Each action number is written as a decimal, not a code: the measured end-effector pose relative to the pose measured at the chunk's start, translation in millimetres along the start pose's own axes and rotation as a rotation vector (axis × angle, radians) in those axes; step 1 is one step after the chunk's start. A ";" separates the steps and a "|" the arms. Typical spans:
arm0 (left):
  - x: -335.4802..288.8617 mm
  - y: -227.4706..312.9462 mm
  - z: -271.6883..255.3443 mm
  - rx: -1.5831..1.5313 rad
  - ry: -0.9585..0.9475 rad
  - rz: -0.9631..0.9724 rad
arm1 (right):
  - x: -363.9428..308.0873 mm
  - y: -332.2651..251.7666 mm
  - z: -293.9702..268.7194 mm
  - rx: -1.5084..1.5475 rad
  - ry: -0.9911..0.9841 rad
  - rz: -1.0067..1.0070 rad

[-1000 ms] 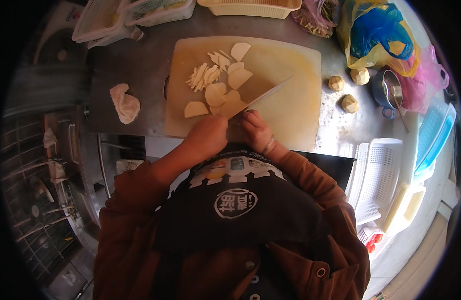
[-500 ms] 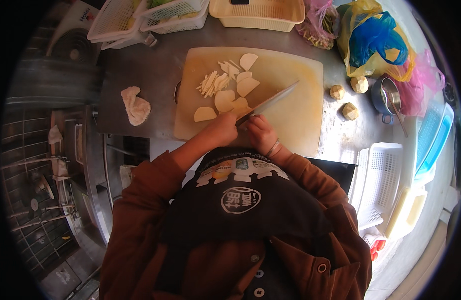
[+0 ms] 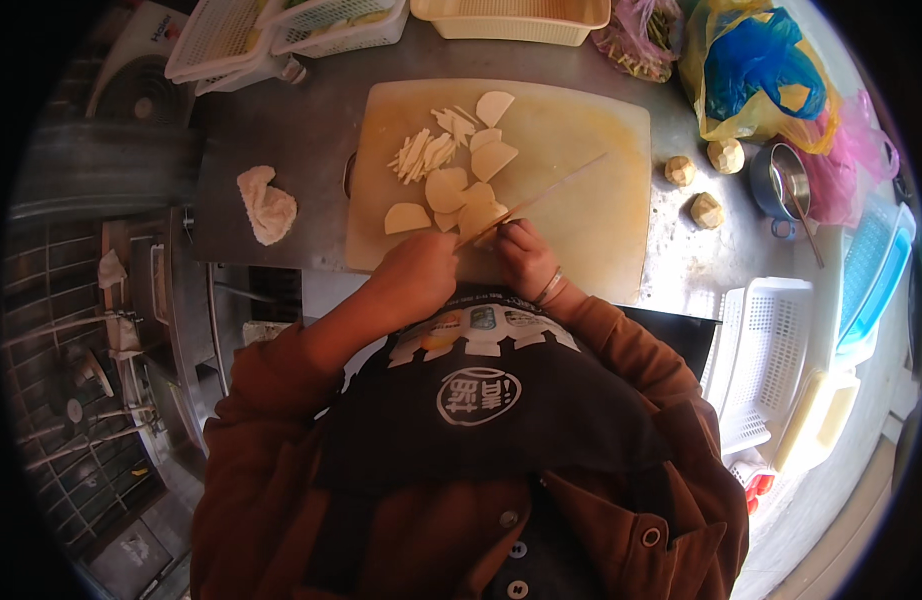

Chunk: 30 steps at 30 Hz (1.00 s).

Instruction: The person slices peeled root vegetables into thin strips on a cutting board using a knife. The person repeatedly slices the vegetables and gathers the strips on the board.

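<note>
My left hand [image 3: 418, 272] grips a kitchen knife [image 3: 551, 191], whose long thin blade points to the far right over the pale cutting board [image 3: 591, 250]. Close against the near side of the blade, the curled fingers of my right hand [image 3: 529, 260] rest on the board; what they hold is hidden. Pale slices, apparently potato [image 3: 447, 190], lie left of and beyond the blade, several of them overlapping. Farther back sits a small heap of cut strips [image 3: 421, 155]. Three peeled round potatoes [image 3: 707, 211] stand on the metal counter at the right.
A crumpled white cloth [image 3: 268, 207] lies left of the board. White baskets [image 3: 336, 35] and a cream tray [image 3: 511, 22] line the back. To the right are plastic bags [image 3: 761, 75], a small metal pot [image 3: 780, 182] with a utensil, and a white perforated basket [image 3: 766, 350].
The knife has turned so its blade now shows nearly edge-on. My left hand has shifted slightly left and nearer. The slices and strips keep their places on the board.
</note>
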<state>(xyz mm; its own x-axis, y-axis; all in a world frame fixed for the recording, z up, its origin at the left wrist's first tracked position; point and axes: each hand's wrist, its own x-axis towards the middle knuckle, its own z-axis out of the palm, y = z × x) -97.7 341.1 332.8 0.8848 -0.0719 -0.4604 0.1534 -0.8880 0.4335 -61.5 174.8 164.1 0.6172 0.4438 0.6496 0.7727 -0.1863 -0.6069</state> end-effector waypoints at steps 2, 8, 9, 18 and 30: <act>0.7 0.1 1.0 -0.014 0.015 -0.003 | 0.7 1.5 -0.1 -0.004 0.009 -0.009; 8.3 -3.3 4.8 -0.029 -0.022 -0.007 | -0.1 2.7 -1.5 0.002 -0.025 0.005; 9.1 -3.4 4.8 -0.009 -0.034 -0.013 | -1.1 2.9 -2.0 0.008 -0.033 0.010; 15.1 -0.8 12.7 0.104 -0.132 -0.035 | -9.1 6.4 -3.1 0.005 -0.068 0.003; 50.4 -11.5 55.2 0.058 0.005 0.069 | -16.8 10.1 1.6 -0.017 -0.068 0.004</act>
<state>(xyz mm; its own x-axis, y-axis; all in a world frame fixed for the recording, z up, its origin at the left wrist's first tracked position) -79.2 322.6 261.9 0.8945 -0.1313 -0.4274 0.0667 -0.9060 0.4180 -64.3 166.9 146.3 0.6088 0.5019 0.6143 0.7732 -0.2022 -0.6010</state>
